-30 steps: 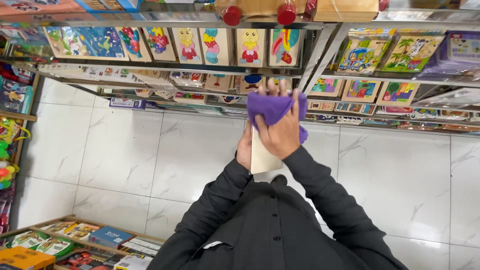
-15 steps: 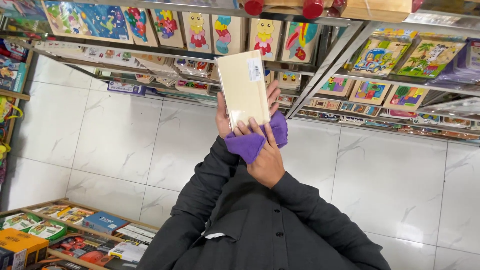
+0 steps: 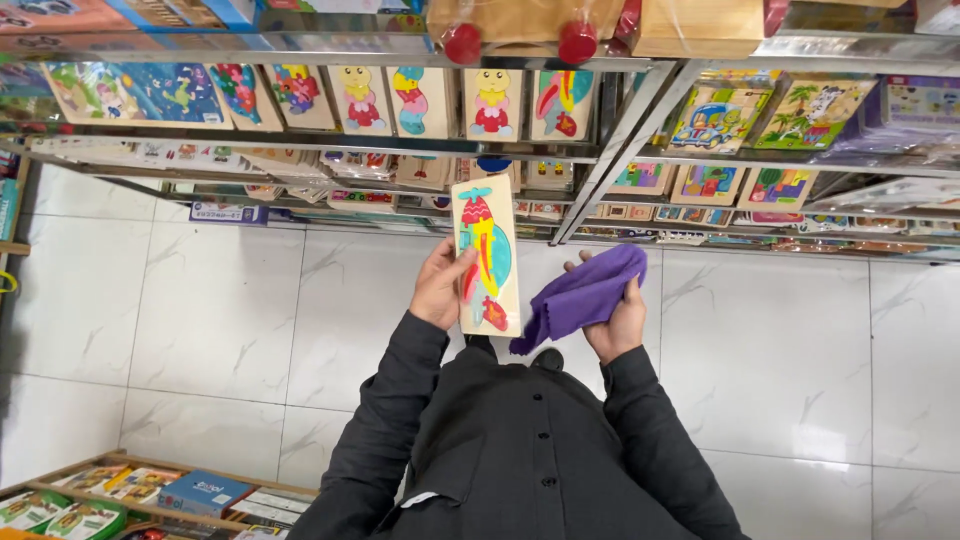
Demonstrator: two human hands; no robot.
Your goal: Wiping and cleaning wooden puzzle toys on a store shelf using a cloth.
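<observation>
The left hand (image 3: pixel 440 285) grips a flat wooden puzzle board (image 3: pixel 486 255) by its long edge, thumb laid across the front, fingers wrapped behind. The board stands upright in front of the chest with its painted face turned towards the person, which leaves the picture side open to view and to the other hand. The right hand (image 3: pixel 618 318) is closed around a bunched purple cloth (image 3: pixel 580 295); the loose end of the cloth hangs towards the board's lower corner, just beside it, and I cannot tell whether it touches. Both hands are held above the white tiled floor (image 3: pixel 200 310), in front of metal shelves (image 3: pixel 330 145) lined with similar picture boards.

Against the frame half a second earlier: there the board showed its plain pale back, and the cloth sat pressed at its lower end under both hands. Now the board is turned coloured side up, the cloth is off it, and the hands have parted.
</observation>
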